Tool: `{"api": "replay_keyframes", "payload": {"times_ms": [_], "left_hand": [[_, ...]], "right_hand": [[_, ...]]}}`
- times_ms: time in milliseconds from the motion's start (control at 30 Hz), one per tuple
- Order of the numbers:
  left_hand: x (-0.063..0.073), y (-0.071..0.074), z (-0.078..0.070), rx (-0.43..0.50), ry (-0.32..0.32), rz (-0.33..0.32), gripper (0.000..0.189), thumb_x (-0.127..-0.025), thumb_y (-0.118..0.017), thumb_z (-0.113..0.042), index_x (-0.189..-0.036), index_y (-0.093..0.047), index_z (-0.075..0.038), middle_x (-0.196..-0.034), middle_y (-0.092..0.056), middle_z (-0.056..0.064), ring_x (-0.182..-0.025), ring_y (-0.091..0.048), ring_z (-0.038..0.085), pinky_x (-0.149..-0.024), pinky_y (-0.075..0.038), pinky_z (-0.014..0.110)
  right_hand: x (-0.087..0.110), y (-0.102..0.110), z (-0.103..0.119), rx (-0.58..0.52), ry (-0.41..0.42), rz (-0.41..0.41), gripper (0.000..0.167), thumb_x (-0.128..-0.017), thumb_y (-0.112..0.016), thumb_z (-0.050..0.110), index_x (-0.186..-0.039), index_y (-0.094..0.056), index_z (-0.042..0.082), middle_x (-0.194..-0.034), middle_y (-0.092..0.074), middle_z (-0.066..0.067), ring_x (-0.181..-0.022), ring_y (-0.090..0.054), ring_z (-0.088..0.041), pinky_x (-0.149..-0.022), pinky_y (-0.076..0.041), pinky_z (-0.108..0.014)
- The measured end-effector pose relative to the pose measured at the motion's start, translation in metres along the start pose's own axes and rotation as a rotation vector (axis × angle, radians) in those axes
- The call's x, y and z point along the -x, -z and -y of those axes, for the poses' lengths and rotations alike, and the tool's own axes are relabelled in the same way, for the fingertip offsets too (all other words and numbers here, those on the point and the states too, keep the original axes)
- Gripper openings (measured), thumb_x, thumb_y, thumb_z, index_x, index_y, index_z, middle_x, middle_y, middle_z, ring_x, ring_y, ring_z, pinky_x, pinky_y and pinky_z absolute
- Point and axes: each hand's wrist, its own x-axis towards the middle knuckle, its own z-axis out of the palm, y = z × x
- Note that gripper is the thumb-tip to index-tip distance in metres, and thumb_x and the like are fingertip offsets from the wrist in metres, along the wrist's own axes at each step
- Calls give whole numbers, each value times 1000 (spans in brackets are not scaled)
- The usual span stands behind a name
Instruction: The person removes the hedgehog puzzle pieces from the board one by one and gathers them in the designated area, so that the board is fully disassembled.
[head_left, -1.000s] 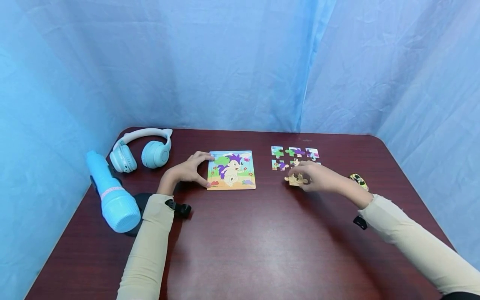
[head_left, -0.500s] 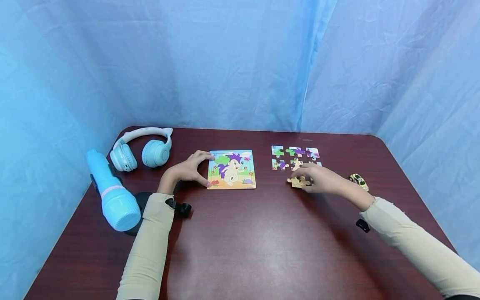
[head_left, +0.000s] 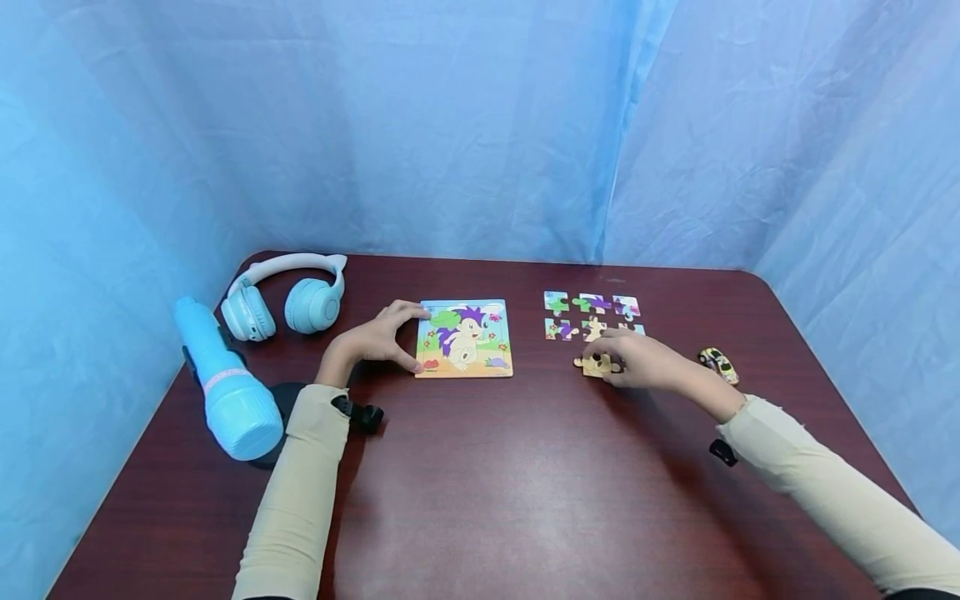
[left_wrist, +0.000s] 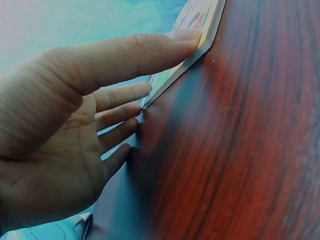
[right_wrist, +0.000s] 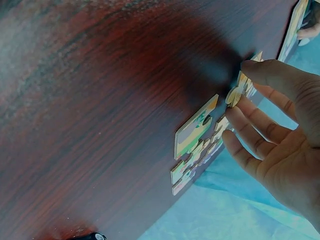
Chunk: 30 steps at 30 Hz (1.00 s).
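Observation:
My left hand (head_left: 375,337) lies at the left side of a square puzzle board (head_left: 463,339) with a purple-haired hedgehog picture. Its thumb (left_wrist: 180,42) rests on the board's near corner, while the spread fingers touch the far part of that edge. Over on the right, my right hand (head_left: 637,358) pinches a jigsaw piece (head_left: 596,365) between thumb and fingers, at or just above the tabletop. Several other jigsaw pieces (head_left: 555,302) lie in rows behind it, partly hidden by the hand. One loose piece (right_wrist: 192,132) shows beside the fingers in the right wrist view.
Light blue headphones (head_left: 311,306) stand at the back left. A blue microphone-shaped thing (head_left: 232,400) lies in front of them on a dark round base (head_left: 281,404). A small yellow-black toy car (head_left: 717,365) sits right of my right hand. Blue curtains (head_left: 480,125) enclose the table (head_left: 480,500).
My right hand has shifted slightly right and nearer with the jigsaw piece, then stayed almost still. My left hand keeps its place at the puzzle board.

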Motion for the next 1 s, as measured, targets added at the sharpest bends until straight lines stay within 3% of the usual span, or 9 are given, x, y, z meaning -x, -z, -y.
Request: {"api": "replay_keyframes", "payload": {"times_ms": [667,1000], "left_hand": [[2,0,-3,6,13,1,94,-77,-90,-23,-155,-39,-6,-162,-22,18,-151,-16,39,-119,-29,62],[2,1,-3,5,11,-3,95,-77,-90,-23,-155,-39,-6,-162,-22,19,-150,-17,39,-118,-30,63]], "right_hand": [[0,-3,-5,-9,-26,2,31,-83,-77,1,-113,-73,7,-105,-68,-7,-84,-57,-20,-72,-49,-36],[-15,-3,9,-65,-25,-21,31,-87,-76,5,-117,-74,9,-116,-71,-6,-111,-64,-28,-92,-54,-49]]}}
